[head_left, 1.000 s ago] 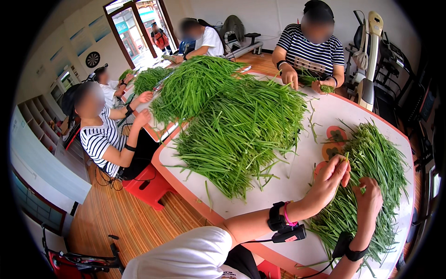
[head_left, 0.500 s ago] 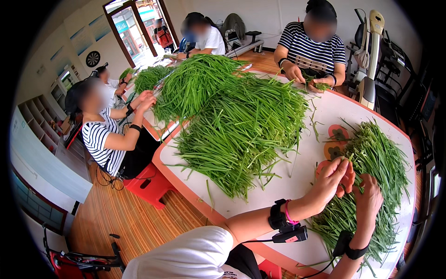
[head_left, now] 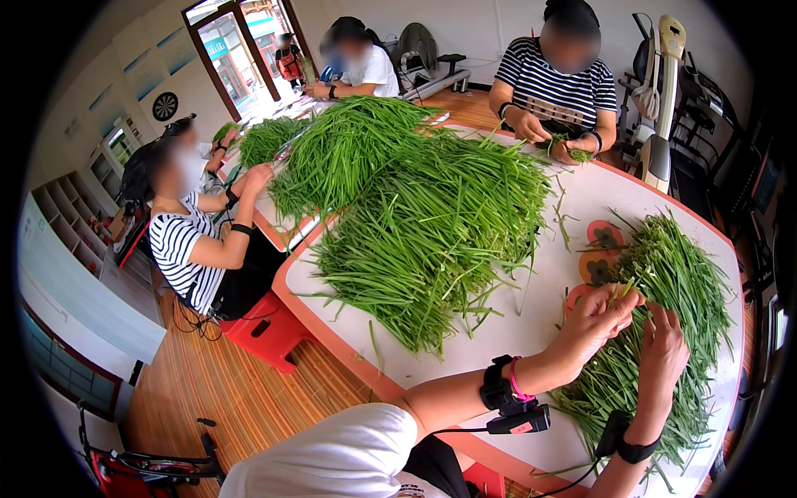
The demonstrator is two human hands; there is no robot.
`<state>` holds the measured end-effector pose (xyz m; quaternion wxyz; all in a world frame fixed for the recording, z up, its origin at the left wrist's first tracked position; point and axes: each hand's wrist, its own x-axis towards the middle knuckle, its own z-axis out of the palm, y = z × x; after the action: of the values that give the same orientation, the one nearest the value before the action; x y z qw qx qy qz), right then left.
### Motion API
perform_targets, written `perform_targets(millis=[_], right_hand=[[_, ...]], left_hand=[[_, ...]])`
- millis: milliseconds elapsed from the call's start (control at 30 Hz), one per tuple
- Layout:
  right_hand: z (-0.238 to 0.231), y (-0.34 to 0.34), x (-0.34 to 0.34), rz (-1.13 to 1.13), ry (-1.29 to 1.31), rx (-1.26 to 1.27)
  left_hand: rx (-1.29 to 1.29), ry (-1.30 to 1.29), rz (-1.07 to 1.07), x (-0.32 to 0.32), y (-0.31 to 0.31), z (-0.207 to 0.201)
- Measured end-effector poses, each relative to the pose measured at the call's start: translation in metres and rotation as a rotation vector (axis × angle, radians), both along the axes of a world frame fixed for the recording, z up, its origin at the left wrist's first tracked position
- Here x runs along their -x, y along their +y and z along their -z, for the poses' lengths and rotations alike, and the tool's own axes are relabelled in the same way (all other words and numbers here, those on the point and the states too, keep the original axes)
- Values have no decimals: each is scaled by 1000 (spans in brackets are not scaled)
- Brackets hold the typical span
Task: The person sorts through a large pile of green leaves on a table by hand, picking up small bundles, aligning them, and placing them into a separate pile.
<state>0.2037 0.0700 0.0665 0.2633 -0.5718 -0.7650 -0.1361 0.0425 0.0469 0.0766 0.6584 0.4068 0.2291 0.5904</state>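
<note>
Over the near right part of the white table [head_left: 531, 382], my left hand [head_left: 596, 322] is closed in a pinch on a few green chives [head_left: 628, 288], whose pale ends stick up past the fingertips. Close beside it, my right hand [head_left: 662, 347] has its fingers bent together near the left fingertips; what they grip, if anything, is too small to make out. Both hands are above the edge of a long heap of chives [head_left: 685, 286] with its leaves spread to the right and toward me. A larger chive pile [head_left: 440, 232] covers the middle.
More chives [head_left: 353, 149] are heaped on the adjoining table. Opposite me, a person in a striped top [head_left: 556, 91] handles chives. Another person [head_left: 195, 249] sits at the left on a red stool [head_left: 264, 332]. A cable [head_left: 465, 430] hangs from my left wrist device.
My left hand has moved slightly right, and its fingers have drawn together. My right hand has risen a little, bringing its fingertips closer to the left ones.
</note>
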Motion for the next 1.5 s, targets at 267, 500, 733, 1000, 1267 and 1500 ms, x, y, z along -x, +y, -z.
perform_targets(millis=[267, 500, 733, 1000, 1267, 1500], right_hand=[[-44, -33, 11, -242, 468, -6], [-52, -55, 19, -301, 920, 83], [-47, -46, 4, -376, 691, -60], [-32, -21, -4, -207, 875, 128], [10, 1, -14, -33, 67, 250], [14, 3, -12, -8, 39, 159]], left_hand=[[-43, 61, -51, 1, -1, 3], [-414, 292, -261, -12, -6, 4], [-509, 469, -161, -11, -12, -7], [-457, 344, -55, -1, -20, -19], [-416, -17, -42, 8, -22, -25], [74, -234, 173, 5, -19, -13]])
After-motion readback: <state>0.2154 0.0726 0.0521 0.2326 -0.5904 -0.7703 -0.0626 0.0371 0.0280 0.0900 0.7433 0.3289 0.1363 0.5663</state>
